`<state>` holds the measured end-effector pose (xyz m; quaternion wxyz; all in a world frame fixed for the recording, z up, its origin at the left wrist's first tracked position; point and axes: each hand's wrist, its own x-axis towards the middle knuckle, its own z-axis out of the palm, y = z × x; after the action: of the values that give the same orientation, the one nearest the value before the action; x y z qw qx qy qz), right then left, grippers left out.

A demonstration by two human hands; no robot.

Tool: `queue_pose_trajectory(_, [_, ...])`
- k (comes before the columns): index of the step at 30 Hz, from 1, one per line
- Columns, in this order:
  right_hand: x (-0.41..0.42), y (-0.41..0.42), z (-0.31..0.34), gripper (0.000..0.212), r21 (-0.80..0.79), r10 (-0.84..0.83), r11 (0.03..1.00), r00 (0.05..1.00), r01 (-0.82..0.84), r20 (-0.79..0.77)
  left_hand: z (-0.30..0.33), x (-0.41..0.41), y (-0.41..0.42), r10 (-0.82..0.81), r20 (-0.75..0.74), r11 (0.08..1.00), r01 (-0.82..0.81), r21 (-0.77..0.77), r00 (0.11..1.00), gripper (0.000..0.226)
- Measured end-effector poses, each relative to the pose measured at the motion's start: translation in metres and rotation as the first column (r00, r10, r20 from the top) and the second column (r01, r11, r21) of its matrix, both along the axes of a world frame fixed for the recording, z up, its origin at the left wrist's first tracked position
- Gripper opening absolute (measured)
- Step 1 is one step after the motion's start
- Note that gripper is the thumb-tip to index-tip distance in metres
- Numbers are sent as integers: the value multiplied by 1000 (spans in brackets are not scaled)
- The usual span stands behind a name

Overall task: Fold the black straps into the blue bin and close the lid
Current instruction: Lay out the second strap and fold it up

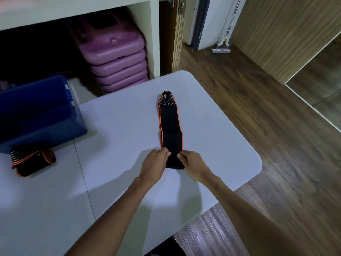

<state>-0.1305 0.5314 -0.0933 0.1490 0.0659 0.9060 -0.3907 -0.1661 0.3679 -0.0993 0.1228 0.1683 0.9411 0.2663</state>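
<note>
A black strap with orange edging (169, 124) lies stretched out lengthwise on the white table (114, 130), its looped end pointing away from me. My left hand (155, 163) and my right hand (193, 163) pinch its near end from either side. A second black-and-orange strap (33, 160) lies bundled at the left, just in front of the blue bin (38, 111). The bin stands open at the table's far left; I cannot see its lid clearly.
Behind the table, a white shelf unit holds a stack of purple plastic cases (116, 58). Wooden floor (258, 126) runs along the right of the table's rounded corner. A white mop (223, 47) leans near the door at the back.
</note>
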Motion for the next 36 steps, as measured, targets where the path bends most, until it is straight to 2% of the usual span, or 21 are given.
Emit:
queue_pose_trajectory(3, [-11,-3,1,28,21,-41,999,999,41,-14,4,-5,5,47,54,999,-46,-19,997,26])
queue_pose_trajectory(7, [-14,-5,1,17,104,-10,994,989,25,-147,12,-18,12,119,183,993,-114,-37,976,25])
queue_pose_trajectory(9, [-5,-3,-4,29,298,131,954,951,-44,-280,14,-25,14,159,245,987,-157,-28,956,29])
queue_pose_trajectory(11, [4,1,-11,39,533,278,844,895,-53,-350,14,-25,16,164,228,986,-162,-28,960,26])
queue_pose_trajectory(13, [11,2,-17,45,631,342,775,867,-42,-362,11,-19,16,104,51,985,-96,-144,993,14])
queue_pose_trajectory(14, [13,2,-20,47,644,357,764,860,-44,-364,8,-17,15,52,-8,983,-53,-178,999,9])
queue_pose_trajectory(16, [15,1,-23,51,649,376,758,856,-63,-356,1,-15,8,-36,-122,979,10,-204,992,31])
queue_pose_trajectory(18, [16,2,-23,57,657,401,747,856,-99,-327,-7,-16,-1,-190,-248,957,123,-264,950,46])
queue_pose_trajectory(20, [15,3,-21,53,675,419,730,849,-105,-322,-9,-14,-13,-356,-278,916,273,-294,893,62])
queue_pose_trajectory(22, [14,3,-21,45,684,433,724,829,-85,-355,-7,-13,-20,-385,-235,897,301,-325,893,66])
queue_pose_trajectory(26, [19,3,-20,37,667,460,739,793,-91,-401,-1,-7,-18,-379,-198,903,314,-295,904,44])
queue_pose_trajectory(31, [40,4,-19,36,650,487,748,776,-134,-400,4,3,-25,-466,-140,866,418,-275,874,58])
queue_pose_trajectory(34, [43,5,-20,38,616,488,771,773,-163,-407,1,7,-26,-465,18,853,454,-257,885,74])
queue_pose_trajectory(36, [40,7,-19,38,586,503,784,763,-205,-406,2,6,-24,-455,58,845,451,-287,889,83])
